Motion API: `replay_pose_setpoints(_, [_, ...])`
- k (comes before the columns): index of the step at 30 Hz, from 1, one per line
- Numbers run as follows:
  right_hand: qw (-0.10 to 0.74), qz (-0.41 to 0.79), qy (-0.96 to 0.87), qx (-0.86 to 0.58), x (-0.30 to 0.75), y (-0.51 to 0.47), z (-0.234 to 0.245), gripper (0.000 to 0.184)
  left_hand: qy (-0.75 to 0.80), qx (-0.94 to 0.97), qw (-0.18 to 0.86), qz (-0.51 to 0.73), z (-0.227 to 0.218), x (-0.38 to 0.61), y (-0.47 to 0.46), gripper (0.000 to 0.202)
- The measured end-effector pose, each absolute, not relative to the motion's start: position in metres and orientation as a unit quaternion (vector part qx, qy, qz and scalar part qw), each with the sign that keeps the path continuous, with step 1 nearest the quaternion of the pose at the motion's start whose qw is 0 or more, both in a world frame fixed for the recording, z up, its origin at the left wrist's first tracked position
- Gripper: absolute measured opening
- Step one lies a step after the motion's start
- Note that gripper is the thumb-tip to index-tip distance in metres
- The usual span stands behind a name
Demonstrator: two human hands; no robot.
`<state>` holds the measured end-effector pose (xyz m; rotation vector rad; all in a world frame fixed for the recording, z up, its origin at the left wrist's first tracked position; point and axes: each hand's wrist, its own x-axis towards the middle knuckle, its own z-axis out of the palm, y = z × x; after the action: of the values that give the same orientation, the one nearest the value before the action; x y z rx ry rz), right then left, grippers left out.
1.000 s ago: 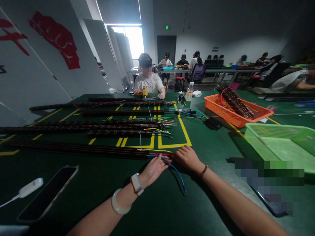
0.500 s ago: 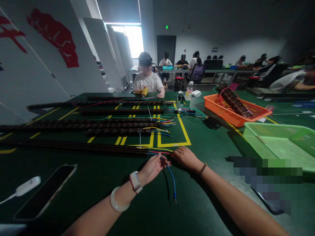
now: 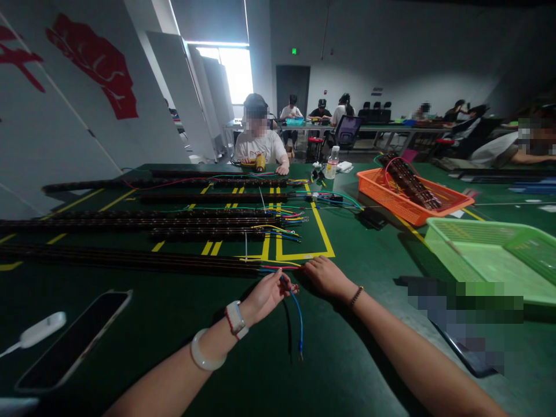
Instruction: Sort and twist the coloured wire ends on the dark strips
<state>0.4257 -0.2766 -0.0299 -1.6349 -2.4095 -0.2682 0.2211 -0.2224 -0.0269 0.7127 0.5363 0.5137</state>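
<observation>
Between the thumb and fingers of my left hand (image 3: 266, 294) is a blue wire (image 3: 299, 322); its free end with a metal terminal hangs down over the green table. My right hand (image 3: 325, 276) lies palm down with its fingers curled over the ends of a red wire (image 3: 284, 267) and a yellow wire (image 3: 278, 262). How firmly it grips them is hidden. These wires come out of a long dark wire bundle (image 3: 174, 262) that runs off to the left. Behind it lie several dark bundles (image 3: 208, 222) with coloured wire ends and ring terminals.
An orange basket (image 3: 377, 204) holding a dark bundle and a light green basket (image 3: 452, 272) stand on the right. A phone (image 3: 76, 341) and a white plug-like device (image 3: 42, 329) lie at left. Across the table sits a person (image 3: 260, 142) with a yellow heat gun (image 3: 260, 163).
The blue wire's hanging end has swung slightly left. Both hands keep nearly the same place and grip. The whole view has shifted a little.
</observation>
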Motion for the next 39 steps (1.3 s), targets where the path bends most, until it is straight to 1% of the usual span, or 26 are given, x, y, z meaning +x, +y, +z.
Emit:
replay_pose_setpoints(5, [0.115,-0.116,-0.811,-0.563,0.422,-0.28,-0.024,0.028,0.248,0.343,0.872,0.244,-0.029,0.221,-0.222,0.024])
replay_pose_setpoints(7, [0.121,-0.122,-0.812,-0.557,0.419,-0.28,-0.025,0.029,0.25,0.339,0.873,0.245,-0.029,0.222,-0.222,0.023])
replay_pose_setpoints(12, [0.127,-0.127,-0.819,-0.544,0.412,-0.279,-0.028,0.025,0.255,0.329,0.876,0.245,-0.026,0.222,-0.224,0.024])
replay_pose_setpoints(24, [0.123,-0.069,-0.84,-0.523,0.419,-0.279,-0.032,0.012,0.249,0.334,0.879,0.232,-0.026,0.22,-0.223,0.025])
replay_pose_setpoints(32, [0.126,-0.101,-0.812,-0.56,0.416,-0.281,-0.03,0.017,0.244,0.336,0.879,0.236,-0.029,0.219,-0.223,0.026])
replay_pose_setpoints(39, [0.135,-0.091,-0.798,-0.58,0.417,-0.282,-0.031,0.025,0.254,0.328,0.879,0.236,-0.027,0.219,-0.223,0.023])
